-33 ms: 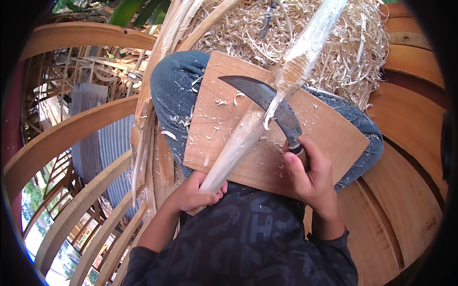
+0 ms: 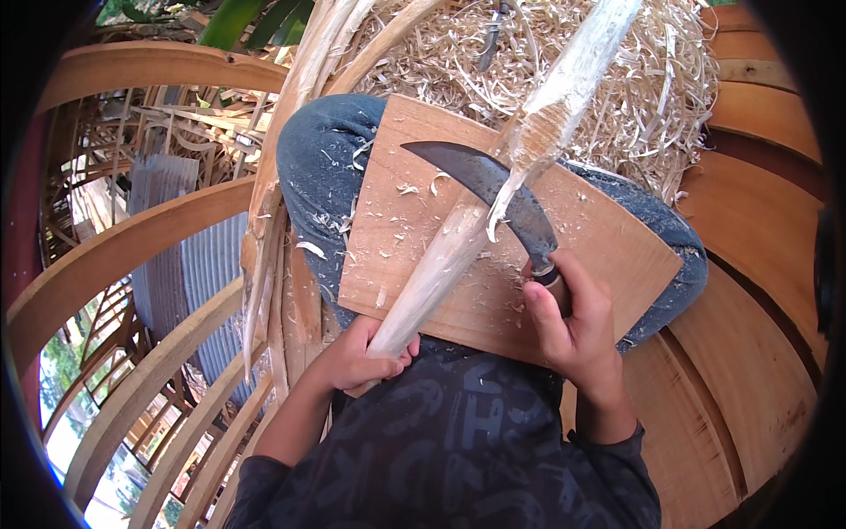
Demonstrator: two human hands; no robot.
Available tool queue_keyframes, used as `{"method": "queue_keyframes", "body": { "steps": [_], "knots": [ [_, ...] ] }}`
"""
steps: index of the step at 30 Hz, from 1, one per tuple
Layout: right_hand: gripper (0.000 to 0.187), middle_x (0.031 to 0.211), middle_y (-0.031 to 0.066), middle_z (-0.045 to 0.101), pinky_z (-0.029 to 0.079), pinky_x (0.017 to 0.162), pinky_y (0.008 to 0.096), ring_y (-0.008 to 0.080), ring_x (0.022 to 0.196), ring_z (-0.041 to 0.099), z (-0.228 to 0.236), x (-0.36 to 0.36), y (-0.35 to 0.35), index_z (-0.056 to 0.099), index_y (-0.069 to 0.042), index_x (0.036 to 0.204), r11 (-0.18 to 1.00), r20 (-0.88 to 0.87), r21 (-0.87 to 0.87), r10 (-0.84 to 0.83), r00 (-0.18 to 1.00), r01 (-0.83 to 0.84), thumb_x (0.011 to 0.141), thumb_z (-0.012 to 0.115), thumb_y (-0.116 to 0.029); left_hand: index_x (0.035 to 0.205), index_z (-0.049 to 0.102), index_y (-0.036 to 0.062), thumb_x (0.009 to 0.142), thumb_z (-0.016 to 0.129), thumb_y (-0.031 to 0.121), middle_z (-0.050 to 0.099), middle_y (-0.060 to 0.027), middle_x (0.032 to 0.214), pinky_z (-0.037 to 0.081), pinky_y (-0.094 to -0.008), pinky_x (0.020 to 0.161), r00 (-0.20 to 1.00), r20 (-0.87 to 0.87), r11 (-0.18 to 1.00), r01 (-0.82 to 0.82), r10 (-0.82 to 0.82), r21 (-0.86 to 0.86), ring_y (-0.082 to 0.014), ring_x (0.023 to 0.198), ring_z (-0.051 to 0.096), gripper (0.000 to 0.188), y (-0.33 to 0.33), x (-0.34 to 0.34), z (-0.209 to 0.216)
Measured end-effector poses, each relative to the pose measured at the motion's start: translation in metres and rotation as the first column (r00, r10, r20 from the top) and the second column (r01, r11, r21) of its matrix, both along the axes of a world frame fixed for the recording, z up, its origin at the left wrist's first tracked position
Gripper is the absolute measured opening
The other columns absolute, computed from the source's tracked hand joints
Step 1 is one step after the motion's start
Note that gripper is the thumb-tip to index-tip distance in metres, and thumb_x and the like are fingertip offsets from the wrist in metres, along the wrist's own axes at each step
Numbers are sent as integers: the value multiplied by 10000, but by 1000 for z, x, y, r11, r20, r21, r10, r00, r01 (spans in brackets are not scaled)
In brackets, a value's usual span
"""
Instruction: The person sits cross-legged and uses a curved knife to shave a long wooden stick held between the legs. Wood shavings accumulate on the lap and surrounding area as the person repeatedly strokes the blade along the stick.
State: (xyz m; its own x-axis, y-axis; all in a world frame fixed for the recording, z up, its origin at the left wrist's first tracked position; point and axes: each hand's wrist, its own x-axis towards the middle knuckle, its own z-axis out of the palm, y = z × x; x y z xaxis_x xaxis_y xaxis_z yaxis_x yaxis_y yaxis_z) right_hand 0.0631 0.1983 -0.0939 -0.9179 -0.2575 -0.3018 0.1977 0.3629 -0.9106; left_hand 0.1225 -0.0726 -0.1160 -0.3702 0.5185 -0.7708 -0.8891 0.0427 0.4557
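Note:
A long pale wooden pole [image 2: 432, 269] slants across a flat wooden board [image 2: 388, 238] on my lap. Its lower end is wrapped in my left hand [image 2: 368, 357], close to my body. My right hand [image 2: 577, 322] is closed round the short handle of a sickle [image 2: 476, 172]. The dark curved blade lies across the pole, its tip pointing left over the board. A curled wood shaving [image 2: 504, 204] hangs down over the blade from the pole's rough, partly carved section [image 2: 544, 132]. Small shavings are scattered on the board and my jeans.
A big heap of shavings [image 2: 634, 132] lies beyond my knees, with a dark-bladed knife [image 2: 490, 44] on it. Long rough poles [image 2: 273, 212] stand at my left beside curved wooden slats [image 2: 150, 234]. Wide wooden planks [image 2: 758, 176] run along the right.

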Motion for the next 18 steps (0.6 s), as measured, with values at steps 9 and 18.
{"method": "queue_keyframes", "body": {
  "steps": [9, 18],
  "knots": [
    [237, 659, 159, 559, 439, 518, 302, 247, 540, 575, 1, 0, -3, 553, 12, 1046, 962, 189, -207, 216, 958, -176, 848, 622, -98, 917, 584, 4, 667, 642, 141, 567, -14, 748, 422, -211, 599, 999, 38, 1000, -7, 7, 8, -76, 647, 533, 291, -1, 1, 2],
    [140, 637, -18, 521, 359, 490, 187, 29, 520, 461, 9, 2, -2, 565, 5, 983, 917, 418, -391, 95, 904, 84, 903, 548, -109, 931, 586, 11, 672, 652, 138, 573, -10, 773, 431, -224, 640, 999, 25, 999, 37, -37, 2, -76, 706, 543, 296, 0, -5, 4]
  ]
}}
